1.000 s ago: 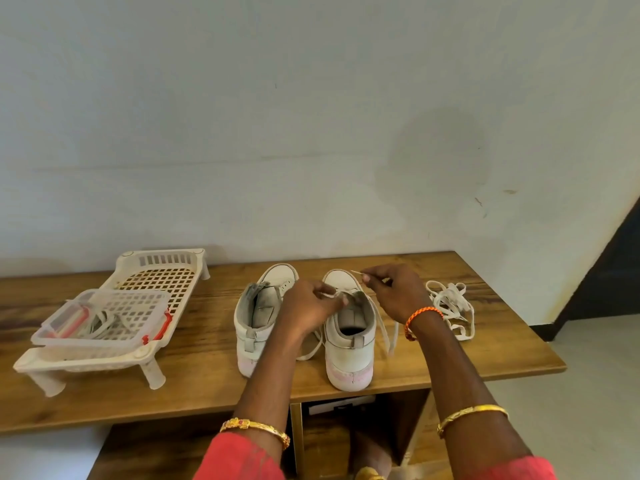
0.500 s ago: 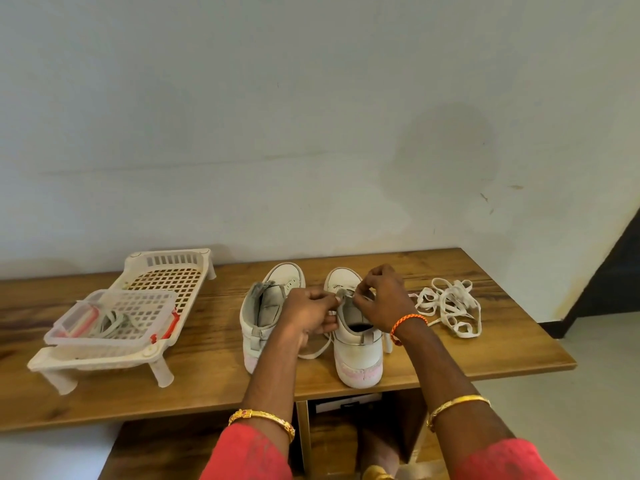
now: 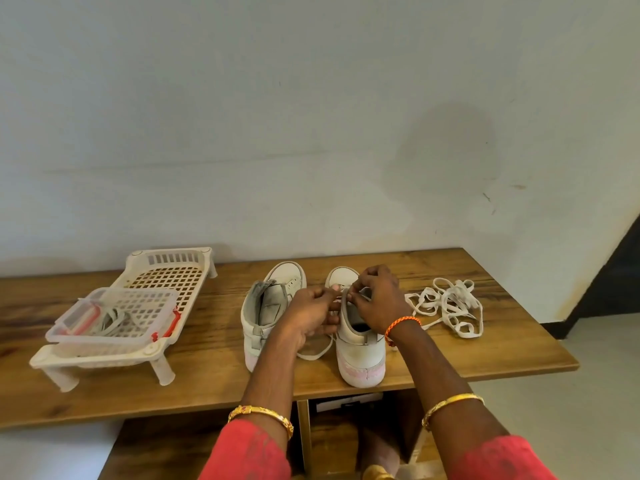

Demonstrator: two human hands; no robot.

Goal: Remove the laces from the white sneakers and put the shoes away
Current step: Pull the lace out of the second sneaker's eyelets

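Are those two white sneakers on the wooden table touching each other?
Apart. The head view shows a strip of bare wooden table between the left white sneaker and the right white sneaker, near their heels.

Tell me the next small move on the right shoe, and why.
Probably draw the lace out of the next eyelet: both the left hand and right hand pinch it over the right shoe, and a loop hangs beside it.

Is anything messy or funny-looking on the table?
A little. A pulled-out lace lies in a tangled heap on the table, right of the shoes. The left sneaker gapes open with its tongue sticking up. Both sneakers' heels look pink-stained. Nothing is spilled.
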